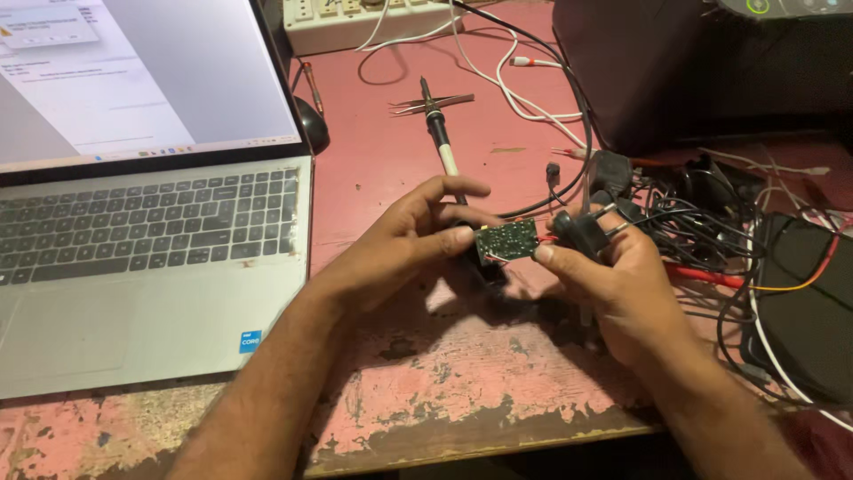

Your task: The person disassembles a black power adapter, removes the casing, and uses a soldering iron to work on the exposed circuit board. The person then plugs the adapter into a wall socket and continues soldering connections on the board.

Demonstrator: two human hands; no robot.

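An open laptop (151, 222) is seen at the left of the worn pink surface (426, 391). A small green circuit board (506, 240), its long axis running left to right, is pinched at its left edge by the left hand (404, 240) and at its right edge by the right hand (613, 276), whose fingers also grip a black two-pin plug (585, 229). A soldering iron (442, 133) lies beyond, pointing away.

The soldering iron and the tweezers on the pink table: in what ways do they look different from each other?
The soldering iron is a thick rod with a black grip and white lower part; the tweezers are thin bare metal with two prongs. The soldering iron runs toward the person and passes behind the left hand; the tweezers lie crosswise and fully visible. Both rest on the table, crossing each other, and no hand holds them.
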